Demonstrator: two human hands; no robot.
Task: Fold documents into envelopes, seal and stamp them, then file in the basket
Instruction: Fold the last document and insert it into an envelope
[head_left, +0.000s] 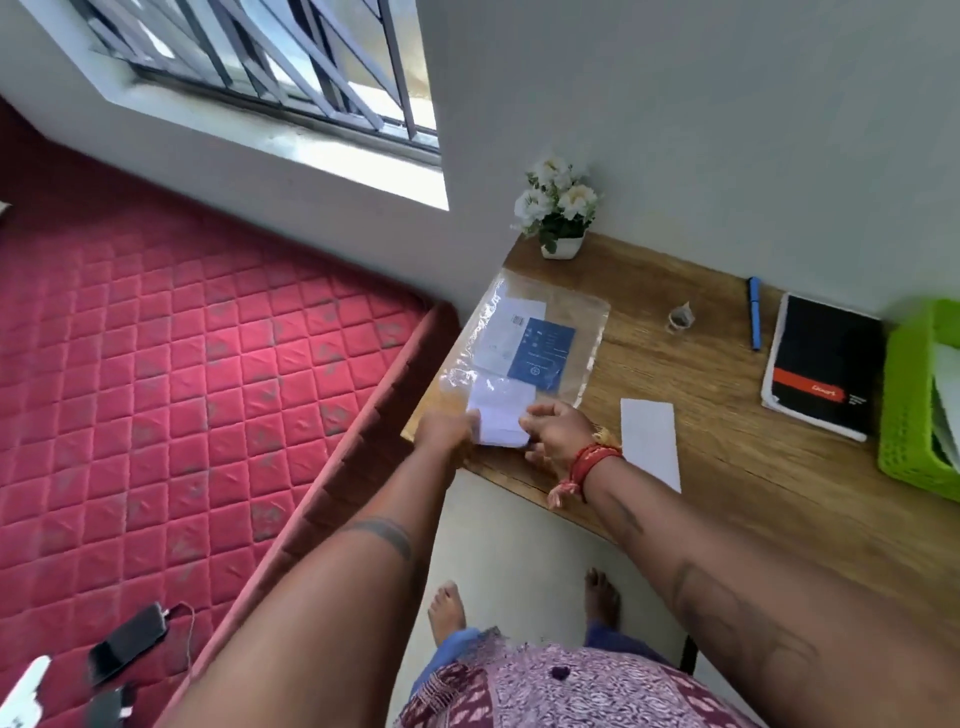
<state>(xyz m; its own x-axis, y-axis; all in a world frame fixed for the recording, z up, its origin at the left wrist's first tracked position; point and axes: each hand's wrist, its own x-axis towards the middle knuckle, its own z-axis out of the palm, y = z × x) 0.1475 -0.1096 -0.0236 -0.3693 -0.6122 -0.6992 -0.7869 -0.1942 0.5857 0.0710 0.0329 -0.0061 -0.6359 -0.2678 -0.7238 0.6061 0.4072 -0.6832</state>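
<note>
- The left hand and the right hand are holding a small white folded paper between them at the near left corner of the wooden counter.
- The left hand's fingers are pinching the paper's left edge; the right hand's fingers are curling onto its right edge, though blur is making the exact grip hard to read.
- The paper is lying over the near end of a clear plastic sleeve, which is holding a blue card and white sheets.
- A white envelope is lying flat just to the right of the right hand, apart from it.
- A green basket is sitting at the counter's right edge with white papers inside, beside a black notebook.
- A blue pen and a potted white flower are sitting farther back.
</note>
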